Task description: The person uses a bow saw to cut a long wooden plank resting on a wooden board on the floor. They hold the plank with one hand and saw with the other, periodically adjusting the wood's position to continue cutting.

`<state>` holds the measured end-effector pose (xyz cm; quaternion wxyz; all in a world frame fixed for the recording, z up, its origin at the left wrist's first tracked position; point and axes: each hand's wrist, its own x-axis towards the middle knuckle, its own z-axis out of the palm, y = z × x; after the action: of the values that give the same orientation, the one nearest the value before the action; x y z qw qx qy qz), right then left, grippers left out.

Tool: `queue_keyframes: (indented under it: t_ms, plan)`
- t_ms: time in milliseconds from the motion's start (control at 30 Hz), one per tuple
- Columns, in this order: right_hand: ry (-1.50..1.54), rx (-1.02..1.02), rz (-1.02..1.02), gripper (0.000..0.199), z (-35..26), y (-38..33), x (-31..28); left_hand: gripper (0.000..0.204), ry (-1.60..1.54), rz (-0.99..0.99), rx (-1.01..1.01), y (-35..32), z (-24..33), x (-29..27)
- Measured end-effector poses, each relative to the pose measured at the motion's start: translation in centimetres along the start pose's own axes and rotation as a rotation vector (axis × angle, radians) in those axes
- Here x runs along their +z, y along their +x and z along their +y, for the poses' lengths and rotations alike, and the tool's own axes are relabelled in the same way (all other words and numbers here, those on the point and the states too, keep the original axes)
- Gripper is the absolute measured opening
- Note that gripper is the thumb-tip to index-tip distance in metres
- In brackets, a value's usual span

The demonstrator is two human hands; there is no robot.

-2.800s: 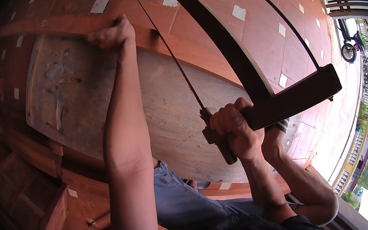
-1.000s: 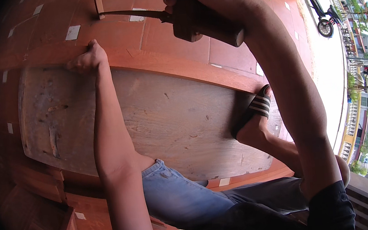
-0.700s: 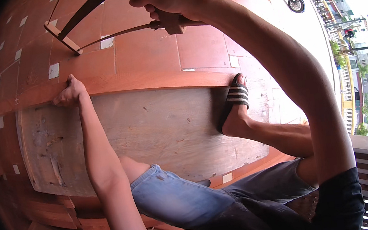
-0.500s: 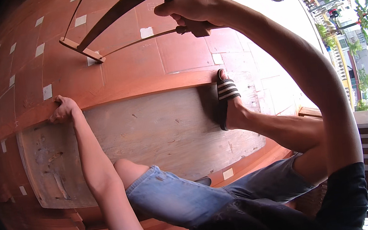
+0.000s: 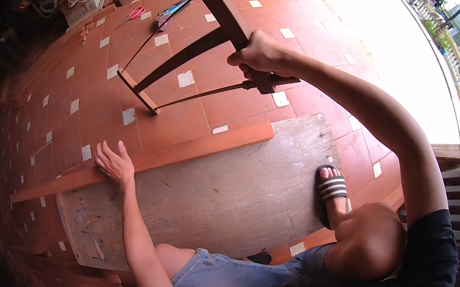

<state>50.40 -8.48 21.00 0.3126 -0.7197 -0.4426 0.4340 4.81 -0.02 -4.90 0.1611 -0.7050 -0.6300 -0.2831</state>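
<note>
Right hand (image 5: 262, 58) clenched round the near end bar of a dark-brown wooden frame saw (image 5: 190, 51). Saw is out beyond the long reddish-brown wooden plank (image 5: 202, 148), blade side facing it, not touching. Left hand (image 5: 115, 164) gripping nothing, fingers spread over the plank's left part; can't tell if palm touches. Plank lies along the far edge of a worn grey-brown wooden board (image 5: 235, 183), left end overhanging. Black, white-striped sandal (image 5: 332, 188) at the board's right end
</note>
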Motion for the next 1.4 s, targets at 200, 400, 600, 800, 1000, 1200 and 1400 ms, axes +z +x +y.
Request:
queue_keyframes:
  t_ms: [200, 400, 600, 800, 1000, 1200, 1400]
  plan:
    - [-0.081, -0.067, -0.124, 0.031, 2.0, 0.7, -4.5, 0.089, -0.546, -0.757, 0.65, -2.2, 20.5, -4.7]
    - [-0.164, -0.352, -0.15, 0.024, 6.9, 2.4, -5.9, 0.078, -0.372, -1.189, 0.6, -3.7, 31.3, -5.2]
    - [-0.147, -0.453, -0.214, 0.017, 10.8, 3.3, -8.1, 0.064, -0.315, -1.127, 0.516, -5.4, 33.5, -4.8]
    - [-0.17, -0.547, -0.224, 0.016, 12.6, 3.8, -8.3, 0.058, -0.266, -1.043, 0.434, -7.0, 34.2, -4.6]
    - [-0.237, -0.618, -0.221, 0.022, 12.8, 3.4, -8.4, 0.059, -0.147, -1.087, 0.432, -7.4, 35.3, -5.0]
    - [-0.276, -0.588, -0.29, 0.027, 14.3, 3.4, -8.4, 0.075, -0.138, -1.031, 0.438, -7.4, 34.1, -5.2]
    - [-0.212, -0.348, -0.297, 0.038, 13.5, 1.6, -8.8, 0.09, -0.17, -0.906, 0.323, -6.4, 29.9, -6.2]
